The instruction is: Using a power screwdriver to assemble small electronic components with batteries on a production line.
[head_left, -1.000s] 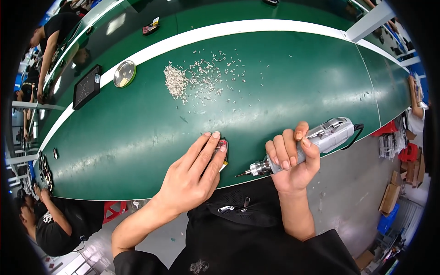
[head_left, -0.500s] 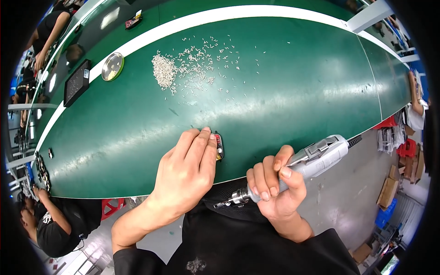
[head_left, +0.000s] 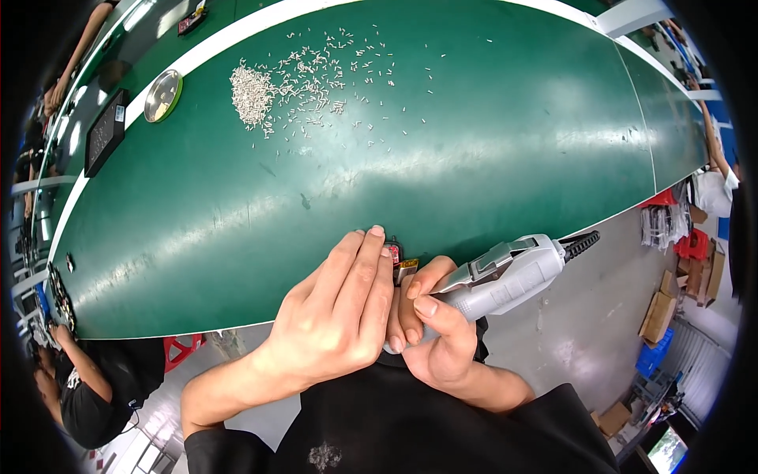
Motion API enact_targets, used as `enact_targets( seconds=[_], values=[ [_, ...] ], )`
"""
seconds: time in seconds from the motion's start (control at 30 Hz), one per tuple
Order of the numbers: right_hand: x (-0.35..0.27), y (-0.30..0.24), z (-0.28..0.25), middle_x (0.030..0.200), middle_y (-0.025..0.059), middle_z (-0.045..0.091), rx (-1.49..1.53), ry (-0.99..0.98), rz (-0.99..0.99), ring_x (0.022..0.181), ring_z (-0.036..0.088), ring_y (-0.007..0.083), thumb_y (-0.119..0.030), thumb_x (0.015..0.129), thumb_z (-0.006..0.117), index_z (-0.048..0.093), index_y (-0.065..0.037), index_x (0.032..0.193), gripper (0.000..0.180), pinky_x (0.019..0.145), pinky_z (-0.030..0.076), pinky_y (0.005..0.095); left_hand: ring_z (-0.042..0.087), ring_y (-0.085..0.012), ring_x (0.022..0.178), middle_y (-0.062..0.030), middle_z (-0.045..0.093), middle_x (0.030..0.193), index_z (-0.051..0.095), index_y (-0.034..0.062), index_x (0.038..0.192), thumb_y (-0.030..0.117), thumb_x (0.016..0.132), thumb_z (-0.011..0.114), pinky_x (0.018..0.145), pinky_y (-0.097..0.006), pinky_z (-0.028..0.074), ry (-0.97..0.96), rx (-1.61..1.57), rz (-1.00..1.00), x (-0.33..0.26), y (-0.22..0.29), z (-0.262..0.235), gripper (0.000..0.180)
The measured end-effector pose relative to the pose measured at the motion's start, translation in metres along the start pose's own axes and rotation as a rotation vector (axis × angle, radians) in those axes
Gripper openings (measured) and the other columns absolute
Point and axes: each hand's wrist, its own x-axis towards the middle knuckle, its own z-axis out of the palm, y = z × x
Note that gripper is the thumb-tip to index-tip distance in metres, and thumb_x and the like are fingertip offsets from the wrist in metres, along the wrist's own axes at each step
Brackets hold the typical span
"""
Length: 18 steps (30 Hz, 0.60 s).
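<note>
On the green table near its front edge lies a small black device housing point(head_left: 396, 245) with red and yellow parts inside. My left hand point(head_left: 335, 308) covers most of it, its fingers pressed together along the housing's left side. In my right hand point(head_left: 442, 340) is a grey electric screwdriver point(head_left: 509, 276), tilted with its cable end up to the right. The fingers of this hand wrap round the tool and almost touch the left hand beside the housing. Both hands hide the screwdriver's bit.
A heap of small silvery screws point(head_left: 251, 96) lies on the table, with more strewn to its right. Further left are a round green-rimmed dish point(head_left: 163, 96) and a black tray point(head_left: 106, 133). At the lower left a co-worker point(head_left: 103, 395) handles dark parts. Cardboard boxes point(head_left: 659, 308) stand right.
My right hand has brought the screwdriver leftward, up against the left hand and the housing. The left hand and housing have shifted slightly right and nearer. The view has tilted a little.
</note>
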Motion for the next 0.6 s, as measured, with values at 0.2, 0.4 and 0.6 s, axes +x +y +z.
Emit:
enact_targets(
  seconds=[0.2,0.4,0.6],
  values=[
    [0.010,-0.054,0.014,0.054,0.0034,0.045,-0.099,-0.231,0.022,0.044,0.048,0.0173,-0.015,0.091,0.050,0.044,-0.006,0.090,0.011,0.047,0.042,0.0303,0.062,-0.0335,0.095,-0.0275,0.063,0.103,0.064,-0.0147,0.093,0.004,0.062,0.060,0.080,-0.035,0.055,-0.112,0.043,0.040,-0.006,-0.003,-0.005,0.036],
    [0.047,-0.099,0.029,0.056,0.0010,0.048,-0.310,-0.477,-0.295,0.044,0.051,0.0112,-0.020,0.094,0.051,0.045,-0.008,0.094,0.013,0.049,0.042,0.0251,0.060,-0.0354,0.104,-0.0294,0.060,0.112,0.065,-0.0150,0.099,0.003,0.062,0.059,0.088,-0.036,0.053,-0.170,0.012,0.073,-0.009,-0.003,-0.006,0.041],
    [0.078,-0.086,0.017,0.056,-0.0006,0.043,-0.453,-0.567,-0.241,0.045,0.045,0.0102,-0.025,0.097,0.043,0.046,-0.007,0.098,0.018,0.053,0.040,0.0268,0.060,-0.0348,0.105,-0.0284,0.060,0.113,0.065,-0.0150,0.100,0.004,0.063,0.059,0.088,-0.035,0.052,-0.156,0.041,0.074,-0.014,-0.005,-0.003,0.041]
  ],
)
